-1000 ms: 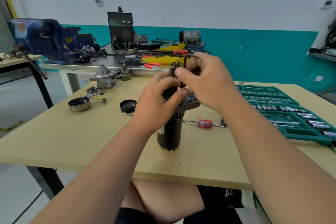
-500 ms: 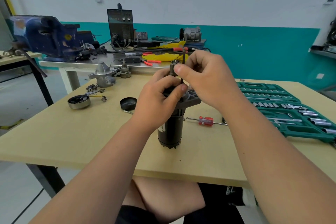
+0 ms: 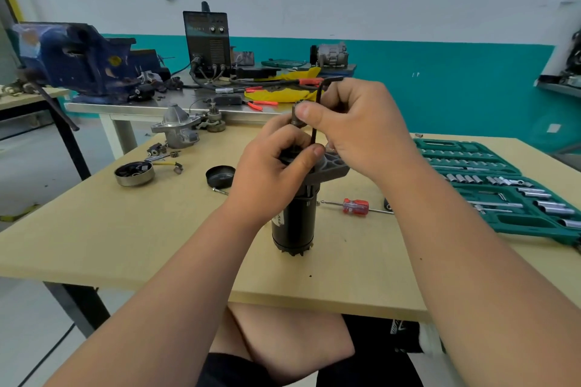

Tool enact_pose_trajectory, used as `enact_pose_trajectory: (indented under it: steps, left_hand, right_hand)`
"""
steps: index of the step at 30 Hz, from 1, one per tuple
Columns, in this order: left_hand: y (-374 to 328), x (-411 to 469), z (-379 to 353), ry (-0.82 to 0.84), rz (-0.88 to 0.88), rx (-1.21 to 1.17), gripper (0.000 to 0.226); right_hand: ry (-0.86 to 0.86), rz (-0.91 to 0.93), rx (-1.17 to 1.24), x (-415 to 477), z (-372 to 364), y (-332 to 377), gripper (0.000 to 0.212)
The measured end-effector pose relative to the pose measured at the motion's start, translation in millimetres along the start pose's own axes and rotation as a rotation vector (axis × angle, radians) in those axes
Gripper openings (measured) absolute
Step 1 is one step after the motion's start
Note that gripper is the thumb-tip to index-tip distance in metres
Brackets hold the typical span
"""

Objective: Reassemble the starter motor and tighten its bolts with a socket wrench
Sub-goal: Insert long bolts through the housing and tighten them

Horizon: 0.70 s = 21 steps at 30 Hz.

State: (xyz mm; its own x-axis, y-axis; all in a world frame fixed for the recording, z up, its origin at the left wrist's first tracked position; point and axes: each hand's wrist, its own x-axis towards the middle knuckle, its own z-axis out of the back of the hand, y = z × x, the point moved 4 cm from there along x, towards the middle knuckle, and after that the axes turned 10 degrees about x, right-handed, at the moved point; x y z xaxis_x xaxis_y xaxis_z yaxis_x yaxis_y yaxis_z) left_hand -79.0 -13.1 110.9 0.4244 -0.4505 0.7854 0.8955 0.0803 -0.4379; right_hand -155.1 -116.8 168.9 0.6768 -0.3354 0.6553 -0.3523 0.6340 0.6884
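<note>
The black starter motor body (image 3: 294,223) stands upright on the wooden table (image 3: 94,229), with a grey end plate (image 3: 331,168) on top. My left hand (image 3: 270,173) grips the upper end of the motor, thumb lying across the plate. My right hand (image 3: 361,129) holds a dark L-shaped hex key (image 3: 318,113) upright over the plate, beside the motor shaft (image 3: 297,115). The key's lower tip is hidden behind my left thumb. The silver nose housing (image 3: 176,130) sits at the table's far left.
An open green socket set case (image 3: 490,185) lies at the right. A red-handled screwdriver (image 3: 355,207) rests behind the motor. A black cap (image 3: 220,175), a round metal part (image 3: 134,173) and small gears lie at left. Behind them stand a blue vise (image 3: 75,60) and a welder (image 3: 207,41).
The short arm of the hex key has swung round in my right hand and now points right. My left hand keeps its grip on the motor.
</note>
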Motion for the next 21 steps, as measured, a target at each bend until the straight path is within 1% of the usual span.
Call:
enact_pose_trajectory:
  steps: [2, 3, 5, 7, 9, 11, 12, 13, 14, 16, 18, 19, 21]
  left_hand:
    - [0.7, -2.5, -0.6, 0.01, -0.013, 0.011, 0.009]
    - [0.6, -3.5, -0.7, 0.02, -0.023, 0.025, 0.015]
    - [0.3, -5.1, -1.7, 0.046, -0.052, 0.059, 0.021]
    - [-2.5, -5.5, -1.8, 0.053, -0.055, 0.043, 0.023]
    - [-4.0, -4.5, -0.8, 0.038, -0.013, -0.009, 0.024]
    - [-5.0, -4.2, -0.4, 0.021, -0.013, -0.024, 0.022]
    - [-4.4, -4.2, -0.4, 0.017, -0.03, -0.026, 0.018]
    - [-3.8, -4.6, -0.3, 0.019, -0.046, -0.024, 0.015]
    - [-3.3, -5.3, -0.2, 0.023, -0.062, -0.011, 0.016]
    - [-2.2, -6.8, -1.4, 0.043, -0.091, 0.043, 0.028]
    - [-3.1, -7.1, -1.8, 0.06, -0.088, 0.068, 0.035]
    - [-3.7, -6.5, -1.3, 0.06, -0.061, 0.049, 0.036]
    - [-3.7, -4.9, -0.3, 0.044, -0.025, -0.018, 0.028]
  right_hand:
    - [0.13, -0.015, 0.05, 1.1, -1.4, -0.2, 0.015]
    - [0.213, -0.032, 0.099, 0.9, -0.5, 0.0, 0.012]
    - [0.3, -0.078, 0.208, -0.3, 5.6, -1.0, 0.019]
    - [0.251, -0.068, 0.228, -1.8, 10.0, -2.3, 0.019]
    - [0.142, -0.018, 0.152, -4.3, 7.4, -2.9, 0.014]
    - [0.074, 0.03, 0.084, -6.6, 0.3, -3.0, 0.015]
    - [0.088, 0.036, 0.083, -6.8, -2.4, -2.9, 0.014]
    - [0.143, 0.019, 0.105, -6.4, -2.9, -2.4, 0.01]
    - [0.209, -0.006, 0.135, -5.7, -1.5, -2.0, 0.011]
    - [0.273, -0.016, 0.155, -4.2, 5.8, -0.6, 0.017]
    - [0.21, 0.006, 0.136, -4.1, 8.6, -1.8, 0.015]
    - [0.148, 0.016, 0.12, -5.1, 6.7, -4.0, 0.019]
    - [0.062, 0.014, 0.124, -7.9, 0.6, -8.3, 0.026]
